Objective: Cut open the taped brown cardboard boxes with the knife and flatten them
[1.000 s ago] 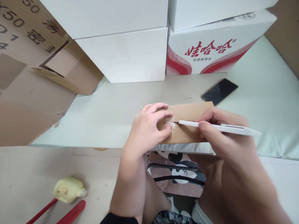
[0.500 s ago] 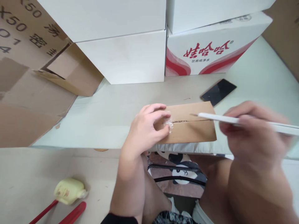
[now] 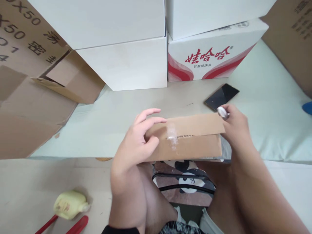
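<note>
A small brown cardboard box [image 3: 195,148] lies along the front edge of the bed-like surface. Clear tape [image 3: 172,134] crosses its lengthwise seam, which gapes a little to the right of the tape. My left hand [image 3: 137,141] is at the box's left end, thumb and fingers apart, the thumb lying over the cardboard. At the right end, my right hand [image 3: 235,125] is closed round a slim white craft knife [image 3: 222,112]. Only the knife's white end shows; its tip is hidden. The fingers of this hand are partly behind the box's right edge.
Behind the box lies a black phone [image 3: 221,97]. White cartons [image 3: 136,65] and a red-and-white carton [image 3: 209,61] stand at the back. Large brown cartons [image 3: 31,107] flank the left. A pale yellow bottle [image 3: 70,204] is on the floor at lower left.
My right hand has moved left to the box's right end, and the knife has turned nearly end-on. My left hand has slid left off the tape. The box's front side shows more.
</note>
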A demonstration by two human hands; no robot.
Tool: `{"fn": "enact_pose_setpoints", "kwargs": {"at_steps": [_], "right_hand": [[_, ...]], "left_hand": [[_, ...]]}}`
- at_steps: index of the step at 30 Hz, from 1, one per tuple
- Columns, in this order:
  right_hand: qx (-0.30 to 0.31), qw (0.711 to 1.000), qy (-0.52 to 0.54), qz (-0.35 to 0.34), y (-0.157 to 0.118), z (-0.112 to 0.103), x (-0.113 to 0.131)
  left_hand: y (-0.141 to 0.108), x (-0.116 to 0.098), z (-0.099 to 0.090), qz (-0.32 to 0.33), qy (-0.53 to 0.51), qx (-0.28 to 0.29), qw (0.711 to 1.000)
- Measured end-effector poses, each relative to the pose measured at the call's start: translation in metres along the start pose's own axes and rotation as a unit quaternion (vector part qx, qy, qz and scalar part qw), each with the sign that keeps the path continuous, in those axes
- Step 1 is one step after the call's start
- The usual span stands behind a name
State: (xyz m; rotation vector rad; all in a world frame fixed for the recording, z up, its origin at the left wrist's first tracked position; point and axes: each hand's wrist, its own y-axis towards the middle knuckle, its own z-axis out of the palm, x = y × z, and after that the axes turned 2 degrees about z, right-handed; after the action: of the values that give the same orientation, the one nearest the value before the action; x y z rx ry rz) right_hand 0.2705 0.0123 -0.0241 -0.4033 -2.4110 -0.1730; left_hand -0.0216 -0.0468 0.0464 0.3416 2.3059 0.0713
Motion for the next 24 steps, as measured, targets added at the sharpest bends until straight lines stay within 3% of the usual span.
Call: {"fn": "enact_pose_setpoints", "kwargs": {"at_steps": [4, 9, 11, 15, 18, 21, 24], "right_hand": [[0.103, 0.994, -0.025, 0.007, 0.012, 0.015, -0.013], [0.128, 0.991, 0.031, -0.021, 0.009, 0.018, -0.014], [0.14, 0.981, 0.128, -0.043, 0.003, 0.013, -0.01], [0.211, 0.897, 0.37, -0.118, -0.007, 0.005, -0.005], [0.251, 0.848, 0.435, -0.171, -0.01, 0.003, -0.007], [0.288, 0.822, 0.455, -0.183, -0.011, 0.001, -0.008], [0.303, 0.818, 0.457, -0.176, -0.012, 0.0, -0.007]], "left_hand": [[0.002, 0.008, -0.004, -0.03, -0.015, 0.017, 0.999], [0.009, 0.013, 0.0, -0.056, -0.034, 0.061, 0.996], [0.01, 0.014, 0.002, -0.064, -0.039, 0.058, 0.995], [0.011, 0.016, 0.004, -0.074, -0.042, 0.044, 0.995], [0.01, 0.017, 0.003, -0.084, -0.041, 0.036, 0.995], [0.01, 0.018, 0.002, -0.089, -0.042, 0.028, 0.995], [0.011, 0.019, 0.001, -0.087, -0.046, 0.018, 0.995]]}}
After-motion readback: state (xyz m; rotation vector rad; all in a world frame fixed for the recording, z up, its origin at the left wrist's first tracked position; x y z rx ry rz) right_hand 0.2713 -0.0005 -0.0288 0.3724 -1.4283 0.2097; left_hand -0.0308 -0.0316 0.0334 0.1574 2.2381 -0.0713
